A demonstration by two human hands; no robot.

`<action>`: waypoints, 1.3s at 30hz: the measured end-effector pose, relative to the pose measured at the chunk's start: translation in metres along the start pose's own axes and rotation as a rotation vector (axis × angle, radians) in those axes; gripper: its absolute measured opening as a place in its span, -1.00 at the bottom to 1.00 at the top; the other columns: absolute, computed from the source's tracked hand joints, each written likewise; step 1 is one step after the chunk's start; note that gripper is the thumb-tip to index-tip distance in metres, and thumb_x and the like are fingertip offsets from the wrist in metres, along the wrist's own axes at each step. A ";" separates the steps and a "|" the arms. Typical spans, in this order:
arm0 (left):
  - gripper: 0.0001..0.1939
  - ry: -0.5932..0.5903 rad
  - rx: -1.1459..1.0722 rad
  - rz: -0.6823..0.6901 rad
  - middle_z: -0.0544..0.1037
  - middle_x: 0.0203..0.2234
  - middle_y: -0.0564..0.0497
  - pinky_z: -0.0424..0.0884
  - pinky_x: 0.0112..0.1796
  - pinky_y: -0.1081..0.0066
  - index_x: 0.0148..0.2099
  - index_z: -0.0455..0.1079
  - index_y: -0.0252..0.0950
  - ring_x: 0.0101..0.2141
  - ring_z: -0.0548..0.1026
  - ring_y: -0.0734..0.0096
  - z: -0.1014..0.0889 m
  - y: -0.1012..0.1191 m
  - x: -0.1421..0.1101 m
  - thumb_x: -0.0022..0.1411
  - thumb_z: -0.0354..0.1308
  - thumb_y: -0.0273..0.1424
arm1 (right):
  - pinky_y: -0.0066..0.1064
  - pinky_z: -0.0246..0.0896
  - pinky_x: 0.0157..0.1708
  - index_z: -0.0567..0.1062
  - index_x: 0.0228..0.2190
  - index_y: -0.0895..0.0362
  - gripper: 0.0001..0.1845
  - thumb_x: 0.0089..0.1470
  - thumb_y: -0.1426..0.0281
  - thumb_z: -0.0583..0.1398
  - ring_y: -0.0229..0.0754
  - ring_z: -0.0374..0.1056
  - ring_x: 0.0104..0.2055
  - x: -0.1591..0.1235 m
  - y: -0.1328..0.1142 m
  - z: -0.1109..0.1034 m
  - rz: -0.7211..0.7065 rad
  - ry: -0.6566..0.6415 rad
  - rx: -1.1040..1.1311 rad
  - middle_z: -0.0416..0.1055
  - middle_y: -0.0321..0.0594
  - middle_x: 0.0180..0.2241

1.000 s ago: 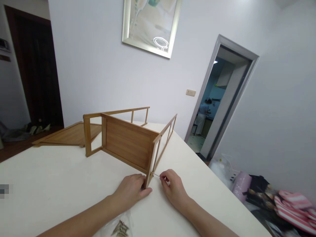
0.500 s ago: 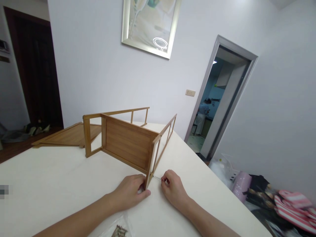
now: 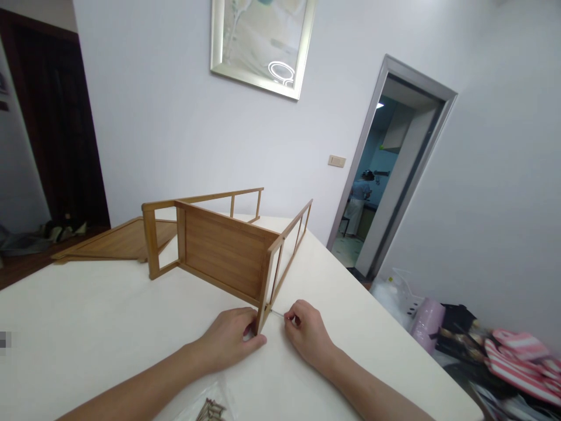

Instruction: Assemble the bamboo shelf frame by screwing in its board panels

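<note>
- Frame [image 3: 228, 251]: wooden, lying on its side on the table [image 3: 109, 327], its board standing on edge and its two ladder-like sides running back toward the table's far edge.
- Left hand [image 3: 232, 339]: fingers curled against the frame's near right corner, thumb reaching across in front of its end, so that corner sits between thumb and fingers.
- Right hand [image 3: 309, 333]: thumb and forefinger pinching the outer end of a thin rod [image 3: 277, 314], the other fingers folded in.
- Rod: spans the small gap from the right fingertips to the outer face of the frame, just above the left thumb; its tip is too small to tell whether it sits in a hole.
- Right edge of the table: slants past the right hand, well apart, with white tabletop between.
- Left of the frame: a wide stretch of tabletop; a wooden panel [image 3: 118, 241] lies flat by the far left edge, partly behind the frame.
- Nearest the wearer: a clear bag [image 3: 221, 387] of screws [image 3: 211, 410] beside the left forearm, cut off by the view.
</note>
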State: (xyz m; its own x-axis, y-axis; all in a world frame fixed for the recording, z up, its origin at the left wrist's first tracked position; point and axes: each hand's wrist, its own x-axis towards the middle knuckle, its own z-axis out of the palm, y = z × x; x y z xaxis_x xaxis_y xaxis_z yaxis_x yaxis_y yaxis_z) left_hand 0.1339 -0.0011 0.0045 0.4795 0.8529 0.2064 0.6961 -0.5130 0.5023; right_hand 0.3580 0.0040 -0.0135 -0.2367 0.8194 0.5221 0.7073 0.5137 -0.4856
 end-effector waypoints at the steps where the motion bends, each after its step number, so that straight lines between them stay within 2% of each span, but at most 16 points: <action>1: -0.82 -0.002 0.004 0.001 0.47 -0.48 0.08 0.22 -0.37 0.44 -0.41 0.29 -0.23 -0.43 0.41 0.37 0.000 0.000 0.000 0.15 0.05 -0.25 | -0.43 0.13 -0.39 0.41 -0.52 0.12 -0.76 -0.15 0.69 0.10 -0.24 0.26 -0.42 0.000 0.000 0.000 -0.002 0.001 0.004 0.34 -0.30 -0.50; 10: -0.83 -0.008 0.022 -0.006 0.48 -0.46 0.06 0.27 -0.36 0.41 -0.39 0.30 -0.23 -0.42 0.43 0.35 0.001 0.001 -0.001 0.18 0.05 -0.25 | -0.43 0.20 -0.38 0.48 -0.51 0.14 -0.77 -0.07 0.66 0.12 -0.24 0.32 -0.43 0.001 -0.001 -0.003 0.038 -0.009 0.034 0.40 -0.28 -0.49; 13: -0.87 0.048 0.001 0.003 0.50 -0.35 0.01 0.35 -0.24 0.35 -0.31 0.34 -0.22 -0.30 0.46 0.27 0.002 0.000 -0.001 0.14 0.10 -0.27 | -0.44 0.20 -0.38 0.49 -0.51 0.14 -0.77 -0.08 0.66 0.11 -0.25 0.32 -0.43 0.001 -0.002 -0.003 0.049 -0.008 0.038 0.41 -0.28 -0.49; 17: -0.71 0.152 -0.045 0.008 0.47 -0.16 -0.08 0.38 -0.06 0.22 -0.12 0.35 -0.23 -0.11 0.45 0.14 0.006 -0.004 0.000 0.08 0.19 -0.29 | -0.43 0.21 -0.39 0.49 -0.50 0.14 -0.77 -0.10 0.66 0.12 -0.25 0.32 -0.43 0.000 -0.002 -0.002 0.055 -0.009 0.025 0.43 -0.27 -0.48; 21: -0.52 0.130 -0.048 0.024 0.46 -0.05 -0.12 0.34 0.05 0.17 0.08 0.31 -0.24 -0.01 0.43 0.11 0.009 -0.008 0.001 0.10 0.20 -0.27 | -0.44 0.22 -0.39 0.51 -0.49 0.14 -0.77 -0.07 0.65 0.12 -0.25 0.33 -0.43 0.001 -0.002 -0.004 0.060 -0.012 0.016 0.43 -0.27 -0.49; 24: -0.51 0.118 -0.027 0.055 0.47 -0.02 -0.12 0.31 0.09 0.16 0.11 0.32 -0.21 0.02 0.42 0.09 0.011 -0.012 0.001 0.12 0.20 -0.26 | -0.43 0.24 -0.39 0.53 -0.47 0.15 -0.78 -0.03 0.64 0.13 -0.24 0.35 -0.42 0.001 0.001 -0.004 0.058 -0.017 0.014 0.45 -0.24 -0.46; 29: -0.52 0.122 -0.005 0.086 0.45 0.03 -0.12 0.31 0.12 0.13 0.13 0.33 -0.20 0.05 0.41 0.08 0.014 -0.016 0.001 0.16 0.18 -0.25 | -0.43 0.26 -0.37 0.52 -0.49 0.14 -0.81 0.04 0.62 0.18 -0.22 0.35 -0.39 0.001 0.010 -0.001 -0.037 -0.001 -0.033 0.44 -0.23 -0.47; 36: -0.58 0.140 -0.026 0.158 0.43 0.07 -0.10 0.32 0.15 0.16 0.10 0.36 -0.19 0.09 0.40 0.12 0.013 -0.015 0.000 0.18 0.17 -0.30 | -0.39 0.24 -0.36 0.52 -0.44 0.13 -0.77 0.20 0.56 0.12 -0.18 0.32 -0.37 -0.003 0.008 -0.002 -0.324 -0.017 -0.231 0.47 -0.17 -0.44; 39: -0.63 0.141 -0.032 0.179 0.48 0.02 -0.08 0.35 0.12 0.16 0.06 0.38 -0.19 0.05 0.43 0.13 0.011 -0.013 0.000 0.18 0.17 -0.33 | -0.39 0.25 -0.36 0.54 -0.41 0.13 -0.76 0.20 0.56 0.12 -0.17 0.33 -0.35 -0.004 0.008 -0.002 -0.333 -0.034 -0.220 0.49 -0.16 -0.43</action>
State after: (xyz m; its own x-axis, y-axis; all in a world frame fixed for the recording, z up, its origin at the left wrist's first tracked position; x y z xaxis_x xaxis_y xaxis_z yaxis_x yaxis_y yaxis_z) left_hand 0.1304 0.0043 -0.0114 0.5131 0.7549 0.4086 0.5885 -0.6559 0.4728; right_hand 0.3661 0.0046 -0.0179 -0.4964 0.6268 0.6006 0.7130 0.6890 -0.1298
